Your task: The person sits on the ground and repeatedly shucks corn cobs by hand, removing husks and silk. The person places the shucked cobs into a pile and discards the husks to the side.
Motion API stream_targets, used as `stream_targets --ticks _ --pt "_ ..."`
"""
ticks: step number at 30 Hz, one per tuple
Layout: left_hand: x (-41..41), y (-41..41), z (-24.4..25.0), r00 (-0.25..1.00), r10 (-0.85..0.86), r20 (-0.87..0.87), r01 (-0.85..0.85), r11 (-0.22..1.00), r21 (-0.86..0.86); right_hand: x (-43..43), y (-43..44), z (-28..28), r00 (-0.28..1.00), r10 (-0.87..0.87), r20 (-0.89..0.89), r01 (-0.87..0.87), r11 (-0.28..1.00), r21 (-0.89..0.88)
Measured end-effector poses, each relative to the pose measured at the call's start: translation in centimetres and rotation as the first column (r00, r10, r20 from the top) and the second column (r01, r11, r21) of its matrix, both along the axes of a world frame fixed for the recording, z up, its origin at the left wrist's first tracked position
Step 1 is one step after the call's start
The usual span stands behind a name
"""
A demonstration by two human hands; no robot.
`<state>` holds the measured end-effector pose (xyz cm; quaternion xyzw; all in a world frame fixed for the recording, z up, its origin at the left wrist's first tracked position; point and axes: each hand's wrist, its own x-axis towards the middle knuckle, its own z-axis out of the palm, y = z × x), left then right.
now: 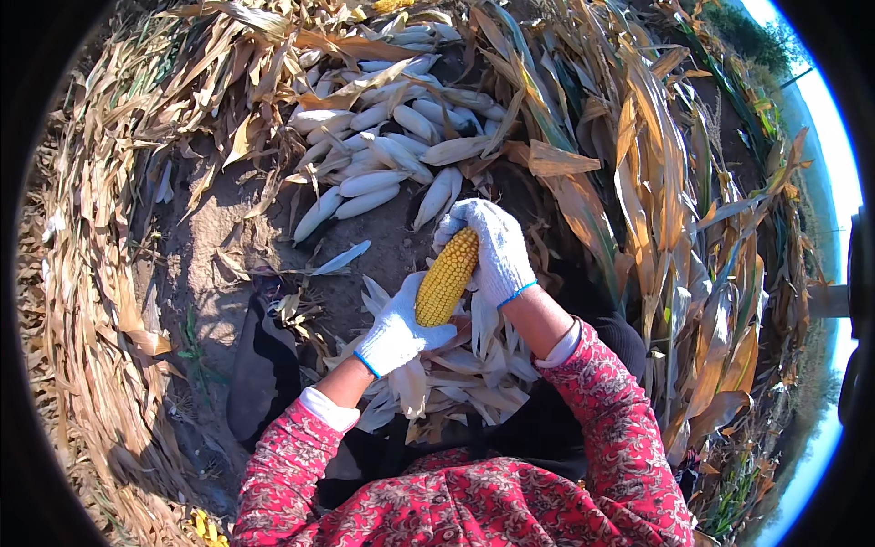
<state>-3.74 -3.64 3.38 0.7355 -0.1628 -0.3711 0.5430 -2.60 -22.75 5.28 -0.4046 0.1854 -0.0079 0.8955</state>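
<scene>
A yellow ear of corn [446, 279], its kernels bare, is held slantwise between my two gloved hands. My left hand [402, 328], in a white knit glove with a blue cuff edge, grips the lower end. Around the upper end curl the fingers of my right hand [489, 249], gloved the same way. Pale husk leaves [484, 328] hang just below the right hand, and I cannot tell whether they are still joined to the ear. Loose stripped husks [465, 383] lie heaped between my legs, beneath the hands.
Beyond my hands lies a pile of corn ears in pale husks [383, 154]. Dry cornstalks [656, 171] are heaped on the right, with more flattened stalks [102, 273] along the left. Bare soil [219, 225] shows between. Yellow ears [207, 528] lie at the lower left.
</scene>
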Motion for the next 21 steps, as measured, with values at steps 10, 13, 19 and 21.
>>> stream_targets --ticks 10,13,19,21 --pt "-1.0 0.7 0.6 0.925 0.053 -0.376 -0.221 0.88 -0.421 -1.2 0.9 -1.4 0.984 0.108 -0.14 -0.047 0.923 0.382" --pt "-1.2 0.9 -1.8 0.886 0.136 -0.443 -0.338 0.843 -0.418 -1.9 0.4 -4.3 0.956 0.29 -0.037 -0.244 0.723 -0.646" --pt "1.7 2.9 -3.4 0.806 0.409 -0.428 -0.544 0.797 -0.262 -3.4 -0.9 -1.5 0.425 0.551 -0.718 -0.485 -0.531 -0.694" --pt "2.0 2.1 -3.6 0.804 0.556 -0.211 -0.594 0.764 -0.252 -2.3 -1.9 -1.2 0.687 0.62 -0.38 -0.506 0.032 -0.862"
